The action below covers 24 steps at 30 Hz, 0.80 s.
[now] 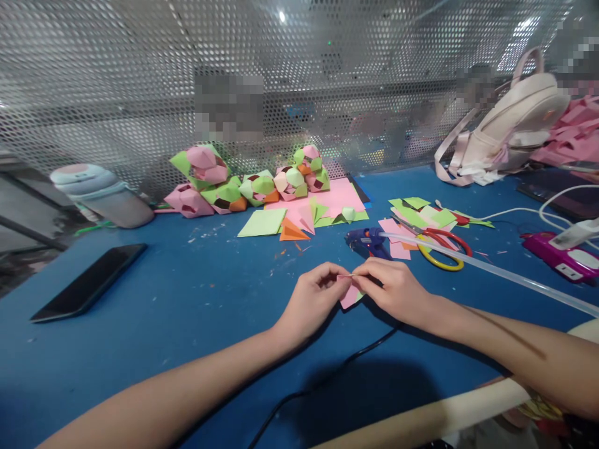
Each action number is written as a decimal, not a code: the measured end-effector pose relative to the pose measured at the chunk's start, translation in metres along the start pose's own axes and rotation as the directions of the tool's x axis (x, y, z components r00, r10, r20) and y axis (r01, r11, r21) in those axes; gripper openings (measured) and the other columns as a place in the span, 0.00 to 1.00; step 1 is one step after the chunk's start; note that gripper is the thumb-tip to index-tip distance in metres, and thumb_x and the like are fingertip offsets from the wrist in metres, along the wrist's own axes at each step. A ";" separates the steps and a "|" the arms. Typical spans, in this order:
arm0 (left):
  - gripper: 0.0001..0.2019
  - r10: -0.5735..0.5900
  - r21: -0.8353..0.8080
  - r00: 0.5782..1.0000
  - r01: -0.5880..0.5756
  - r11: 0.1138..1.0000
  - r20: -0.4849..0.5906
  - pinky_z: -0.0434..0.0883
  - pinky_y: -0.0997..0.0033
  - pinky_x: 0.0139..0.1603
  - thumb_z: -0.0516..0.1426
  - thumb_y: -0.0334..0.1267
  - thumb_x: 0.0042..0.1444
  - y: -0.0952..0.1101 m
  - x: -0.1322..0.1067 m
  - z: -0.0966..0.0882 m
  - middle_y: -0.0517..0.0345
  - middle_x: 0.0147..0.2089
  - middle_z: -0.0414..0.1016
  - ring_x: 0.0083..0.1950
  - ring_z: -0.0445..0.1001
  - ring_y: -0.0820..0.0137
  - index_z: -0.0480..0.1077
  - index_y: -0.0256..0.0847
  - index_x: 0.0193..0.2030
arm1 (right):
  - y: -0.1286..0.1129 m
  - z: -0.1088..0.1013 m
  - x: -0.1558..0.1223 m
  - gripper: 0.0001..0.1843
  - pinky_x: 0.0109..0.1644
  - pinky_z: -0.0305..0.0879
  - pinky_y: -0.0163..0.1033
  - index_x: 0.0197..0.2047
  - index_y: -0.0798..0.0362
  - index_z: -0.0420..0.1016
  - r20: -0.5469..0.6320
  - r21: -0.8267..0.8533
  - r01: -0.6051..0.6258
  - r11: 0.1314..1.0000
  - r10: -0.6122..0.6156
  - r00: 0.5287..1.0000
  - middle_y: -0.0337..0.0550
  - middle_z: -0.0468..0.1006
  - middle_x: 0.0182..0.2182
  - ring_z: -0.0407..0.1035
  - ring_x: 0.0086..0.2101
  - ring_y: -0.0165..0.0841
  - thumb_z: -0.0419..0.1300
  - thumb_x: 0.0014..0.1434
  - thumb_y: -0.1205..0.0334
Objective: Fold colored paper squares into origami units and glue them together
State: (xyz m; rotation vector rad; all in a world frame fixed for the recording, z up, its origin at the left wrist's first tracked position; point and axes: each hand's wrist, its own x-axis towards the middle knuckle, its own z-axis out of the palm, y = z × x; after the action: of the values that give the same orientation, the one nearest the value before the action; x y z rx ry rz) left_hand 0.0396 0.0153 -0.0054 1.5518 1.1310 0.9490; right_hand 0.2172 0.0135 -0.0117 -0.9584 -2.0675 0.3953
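My left hand (317, 296) and my right hand (397, 288) meet above the blue table, each pinching the top edge of a small folded paper piece (350, 295). It is pink with a bit of light green at its right side; my fingers cover part of it. Just beyond my hands lies a blue glue gun (369, 242) with a long clear glue stick (491, 268) running out to the right. Scissors (442, 249) with red and yellow handles rest on paper scraps beside it. An orange folded piece (294, 231) lies behind my left hand.
Folded paper balls (201, 168) are stacked along the perforated metal screen (140, 75). A phone (91, 280) and a bottle (105, 193) are at left. A purple power strip (561, 257) and a backpack (517, 121) are at right. A black cord (327, 373) crosses the front.
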 end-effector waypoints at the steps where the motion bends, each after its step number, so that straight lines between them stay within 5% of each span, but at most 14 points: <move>1: 0.07 0.002 0.000 1.000 -0.002 1.000 -0.019 0.64 0.76 0.31 0.59 0.40 0.53 0.001 0.000 0.000 0.60 0.29 0.72 0.29 0.67 0.74 0.72 0.38 0.33 | -0.001 0.000 0.000 0.06 0.38 0.64 0.33 0.38 0.55 0.74 -0.008 0.008 -0.024 1.000 0.024 1.000 0.40 0.75 0.31 0.69 0.31 0.28 0.55 0.62 0.66; 7: 0.09 -0.019 -0.097 0.997 0.012 0.995 -0.072 0.66 0.75 0.33 0.59 0.42 0.53 0.005 -0.001 0.001 0.59 0.29 0.74 0.30 0.69 0.74 0.71 0.37 0.31 | -0.006 -0.002 0.003 0.09 0.33 0.64 0.34 0.39 0.54 0.74 0.050 0.072 -0.214 0.974 0.211 0.976 0.40 0.76 0.31 0.68 0.28 0.28 0.56 0.61 0.58; 13: 0.08 -0.042 -0.145 0.993 0.025 0.989 -0.113 0.68 0.74 0.36 0.61 0.40 0.51 0.001 0.001 0.002 0.58 0.32 0.75 0.34 0.71 0.72 0.70 0.37 0.32 | -0.003 0.002 0.002 0.08 0.31 0.63 0.32 0.35 0.54 0.76 0.033 0.103 -0.271 0.957 0.269 0.962 0.39 0.78 0.28 0.69 0.26 0.26 0.55 0.61 0.64; 24: 0.10 -0.043 -0.093 0.995 0.034 0.995 -0.087 0.66 0.73 0.35 0.61 0.43 0.51 -0.001 0.003 0.001 0.58 0.30 0.75 0.32 0.69 0.72 0.74 0.37 0.32 | 0.001 0.003 0.002 0.08 0.32 0.64 0.32 0.36 0.54 0.77 0.027 0.091 -0.200 0.975 0.198 0.980 0.40 0.78 0.30 0.70 0.28 0.27 0.55 0.61 0.65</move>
State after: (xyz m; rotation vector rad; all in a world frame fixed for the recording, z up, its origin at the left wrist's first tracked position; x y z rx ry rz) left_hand 0.0410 0.0181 -0.0069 1.4215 1.1590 1.0379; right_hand 0.2146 0.0158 -0.0138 -1.1125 -1.9560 0.6024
